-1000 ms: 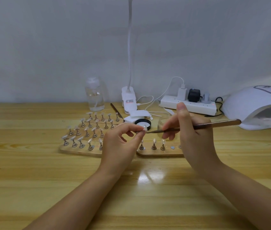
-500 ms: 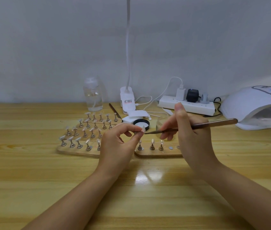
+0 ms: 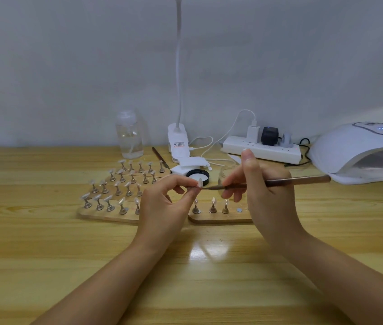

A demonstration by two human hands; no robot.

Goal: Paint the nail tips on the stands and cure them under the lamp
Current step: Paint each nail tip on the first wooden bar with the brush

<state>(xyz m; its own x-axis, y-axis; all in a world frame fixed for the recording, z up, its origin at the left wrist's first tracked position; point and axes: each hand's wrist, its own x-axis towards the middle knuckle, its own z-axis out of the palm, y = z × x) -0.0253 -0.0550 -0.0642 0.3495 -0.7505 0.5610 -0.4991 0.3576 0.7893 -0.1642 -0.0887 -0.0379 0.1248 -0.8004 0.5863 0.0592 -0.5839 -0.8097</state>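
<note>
Painting is the step in hand: left hand pinches a tip on its stand at the fingertips, right hand grips the brush, bristles touching the tip. Next, steady strokes, then curing. Boards lie just below the fingers; lamp well right, jar behind.

A nail-art workbench: a wooden table with a curing lamp, a power strip and tip stands.
</note>
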